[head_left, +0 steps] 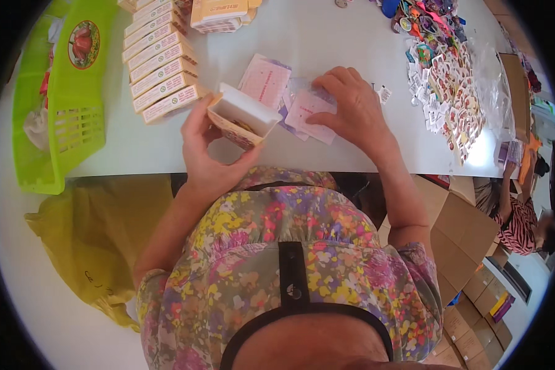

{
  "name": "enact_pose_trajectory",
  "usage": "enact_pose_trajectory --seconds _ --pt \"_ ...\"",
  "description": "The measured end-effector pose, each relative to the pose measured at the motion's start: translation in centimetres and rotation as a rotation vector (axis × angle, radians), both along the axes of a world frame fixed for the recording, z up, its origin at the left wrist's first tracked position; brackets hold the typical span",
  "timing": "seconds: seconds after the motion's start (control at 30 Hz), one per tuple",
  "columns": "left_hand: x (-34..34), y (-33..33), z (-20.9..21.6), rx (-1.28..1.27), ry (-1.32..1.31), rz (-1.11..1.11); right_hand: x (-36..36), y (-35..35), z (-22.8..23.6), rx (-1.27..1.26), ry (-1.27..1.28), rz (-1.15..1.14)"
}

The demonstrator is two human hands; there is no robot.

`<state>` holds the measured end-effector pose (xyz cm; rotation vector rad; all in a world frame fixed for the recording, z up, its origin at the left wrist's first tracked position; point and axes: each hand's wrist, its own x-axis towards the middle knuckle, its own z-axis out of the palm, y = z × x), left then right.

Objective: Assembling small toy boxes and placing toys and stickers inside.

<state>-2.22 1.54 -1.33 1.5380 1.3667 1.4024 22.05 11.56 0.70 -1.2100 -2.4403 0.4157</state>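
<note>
My left hand is wrapped around a small cardboard box, thumb on one side and fingers on the other. The box is open at the top and tilted, with a white inner flap raised; something small lies inside, too dim to name. Over the pink cards, my right hand curls with its thumb and fingertips on a pale pink card. Beside it, between the two hands, lie more pink cards with purple edges, partly overlapping on the white table.
Closed cream boxes stand in a row at the far left, near another box stack. A green plastic basket sits left. Small printed pieces and colourful trinkets are heaped right. Another person works beyond cardboard boxes.
</note>
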Motion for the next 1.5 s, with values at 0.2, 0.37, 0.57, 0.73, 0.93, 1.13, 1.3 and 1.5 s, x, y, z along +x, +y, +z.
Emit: enact_pose_trajectory --seconds 0.2,0.37,0.57,0.73,0.93,1.13,1.3,1.5 --pt "0.9 1.4 0.7 -0.057 -0.013 -0.053 0.9 0.0 -0.5 -0.324 0.038 -0.126" --pt "1.6 2.1 0.8 -0.106 -0.077 -0.065 0.4 -0.8 0.7 -0.07 0.019 0.109" --pt "1.7 2.2 0.3 -0.116 -0.068 -0.063 1.1 0.1 0.5 -0.148 0.01 0.097" --pt "2.2 2.7 0.3 0.02 0.061 -0.048 2.0 -0.2 2.9 -0.271 0.228 -0.052" --pt "2.9 3.3 0.6 -0.054 0.042 0.005 1.5 -2.6 9.2 -0.421 0.905 -0.194" --pt "3.0 3.4 0.8 0.041 0.303 0.055 -0.1 -2.8 9.7 -0.133 0.545 -0.293" --pt "2.1 3.5 1.1 0.067 0.416 -0.044 0.0 -0.7 11.3 -0.246 0.404 -0.199" --pt "1.8 4.0 2.1 0.124 0.524 -0.189 -0.9 1.6 10.7 -0.343 0.224 -0.075"
